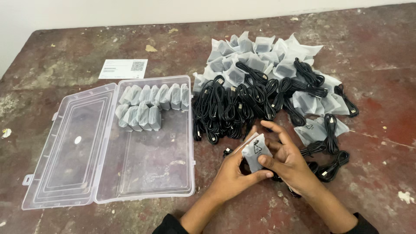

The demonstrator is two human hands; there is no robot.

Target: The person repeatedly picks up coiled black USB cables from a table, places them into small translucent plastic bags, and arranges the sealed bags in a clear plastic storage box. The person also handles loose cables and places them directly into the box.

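Note:
Both hands hold one small translucent plastic pouch (pixel 256 150) with a dark cable inside, just above the table. My left hand (pixel 234 173) grips its lower left side, thumb under it. My right hand (pixel 288 160) pinches its right edge, fingers spread above. Directly behind the hands lies a pile of coiled black cables (pixel 236 106). To the left stands an open clear plastic box (pixel 147 173) with two rows of filled pouches (pixel 149 104) in its far part.
A heap of bagged cables (pixel 264 54) lies at the back right. More loose black cables (pixel 331 164) and pouches sit right of my hands. A white printed card (pixel 123 68) lies behind the box. The box lid (pixel 69 147) lies flat at left. The tabletop is worn reddish-brown.

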